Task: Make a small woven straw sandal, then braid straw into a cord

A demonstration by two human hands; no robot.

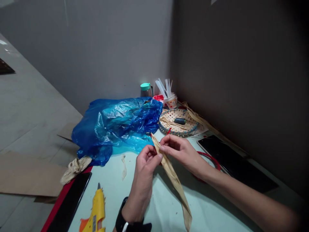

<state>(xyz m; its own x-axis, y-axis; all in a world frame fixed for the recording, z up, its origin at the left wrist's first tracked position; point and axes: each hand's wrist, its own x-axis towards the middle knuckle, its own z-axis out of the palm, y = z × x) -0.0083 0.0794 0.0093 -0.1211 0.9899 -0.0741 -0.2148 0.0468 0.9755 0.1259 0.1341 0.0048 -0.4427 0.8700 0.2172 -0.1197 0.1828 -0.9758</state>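
plainly, held a long, narrow strip of dry, pale-tan, papery material [172, 174] above the pale mint-green counter [116, 174], between both hands. pinched it near its upper end: from its left side with thumb and curled fingers of the left hand [146, 166], from its right side and slightly higher with thumb and fingertips of the right hand [182, 151]. thus had the right hand nearer the pointed tip, the left nearer the loose length. slanted the long axis from that tip, just beyond the fingers, down and rightward toward the bottom of the view. had a thin, red hoop [214, 159] to the right, partly hidden. could not tell of anything else gripped behind the strip.
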